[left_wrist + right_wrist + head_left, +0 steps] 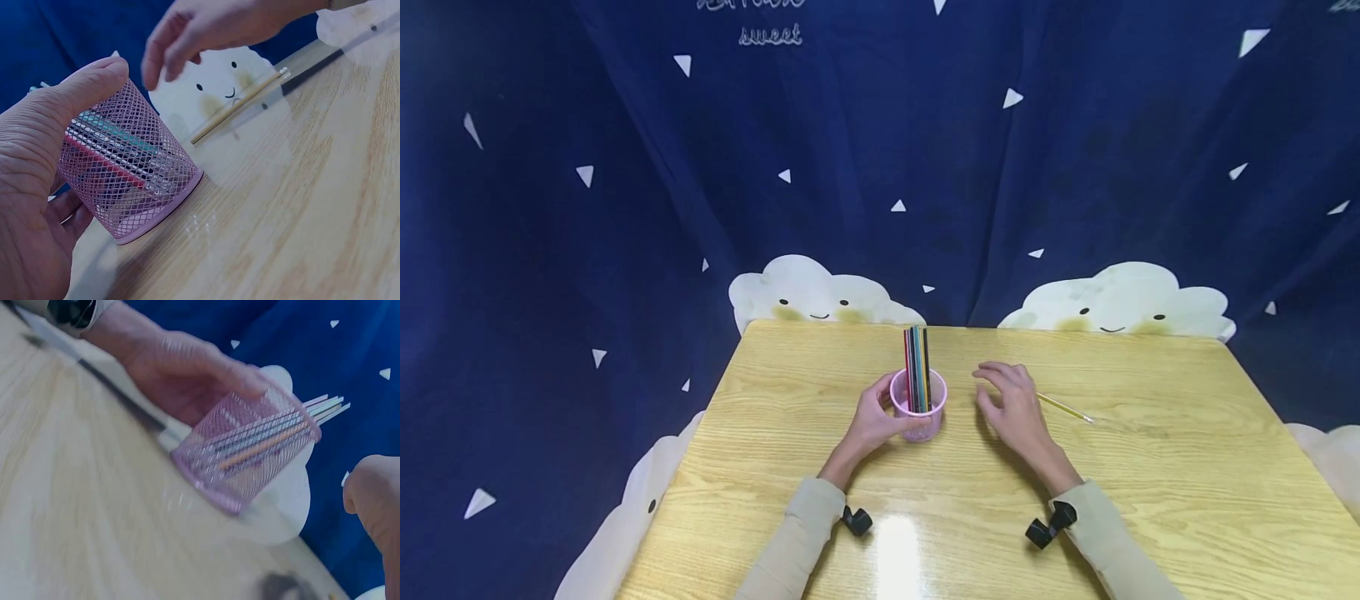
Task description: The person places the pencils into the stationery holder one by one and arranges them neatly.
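Observation:
My left hand [872, 422] grips a pink mesh pencil cup [128, 162], with the thumb along the near side by the rim and the fingers round the far side. Several coloured pencils [917, 367] stand in the cup and stick up past its rim; red, black, teal and yellow ones show. To the right of the cup, my right hand [1013, 408] is over the table with its fingers loosely bent and nothing between them. Just beyond that hand lies a single yellow pencil [1067, 408], partly covered by the hand in the head view.
The light wood table [1187, 467] reaches back to a dark blue curtain [880, 125] printed with white triangles and smiling clouds. Black straps with small dark devices [1051, 525] sit on the wrists. A bright reflection shines on the table between the forearms.

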`<state>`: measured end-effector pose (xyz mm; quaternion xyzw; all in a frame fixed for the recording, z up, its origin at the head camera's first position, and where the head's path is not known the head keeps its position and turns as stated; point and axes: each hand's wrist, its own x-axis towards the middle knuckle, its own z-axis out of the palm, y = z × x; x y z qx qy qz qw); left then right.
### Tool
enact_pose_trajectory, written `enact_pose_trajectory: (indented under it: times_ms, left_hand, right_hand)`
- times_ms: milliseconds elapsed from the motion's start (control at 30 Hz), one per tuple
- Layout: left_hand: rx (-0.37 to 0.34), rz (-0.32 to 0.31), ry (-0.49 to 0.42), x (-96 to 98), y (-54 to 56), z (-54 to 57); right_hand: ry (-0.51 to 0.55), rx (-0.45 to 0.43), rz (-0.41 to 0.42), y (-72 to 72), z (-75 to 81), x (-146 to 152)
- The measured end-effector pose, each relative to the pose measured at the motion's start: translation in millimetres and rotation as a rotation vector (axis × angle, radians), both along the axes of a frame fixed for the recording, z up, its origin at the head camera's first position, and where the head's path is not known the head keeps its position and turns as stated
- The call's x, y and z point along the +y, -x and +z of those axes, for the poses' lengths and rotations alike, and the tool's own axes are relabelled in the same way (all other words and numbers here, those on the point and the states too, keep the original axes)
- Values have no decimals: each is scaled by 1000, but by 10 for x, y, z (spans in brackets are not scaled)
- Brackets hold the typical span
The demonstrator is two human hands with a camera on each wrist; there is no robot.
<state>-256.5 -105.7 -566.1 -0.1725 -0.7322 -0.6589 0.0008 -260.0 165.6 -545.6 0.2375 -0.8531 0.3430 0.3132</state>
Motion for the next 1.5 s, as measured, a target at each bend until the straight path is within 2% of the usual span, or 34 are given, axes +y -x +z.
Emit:
enact_pose_trajectory:
  times_ms: [333, 633, 767, 867, 933, 1167, 1267, 1400, 1500]
  left_hand:
    - [1, 0, -9, -8, -29, -28]
    - [-13, -8, -19, 12, -14, 0]
    - [-20, 0, -10, 18, -14, -3]
    - [-27, 1, -1, 18, -11, 10]
    - [-32, -8, -1, 12, -18, 50]
    - [-14, -14, -23, -2, -164, 336]
    - [-26, -13, -12, -1, -118, 246]
    - [-29, -5, 3, 9, -29, 71]
    - [-17, 3, -5, 14, -7, 22]
  right_hand:
    - [-115, -131, -86, -73, -280, 281]
    - [-225, -240, -177, -82, -361, 527]
    - [-276, -302, -193, -88, -380, 586]
    - [-313, -318, -196, -87, -386, 596]
    - [-327, -316, -196, -86, -385, 592]
    - [-382, -289, -174, -81, -348, 572]
    - [-415, -297, -154, -87, -327, 578]
    - [-440, -307, -136, -87, -321, 594]
    - [-436, -278, -124, -82, -318, 596]
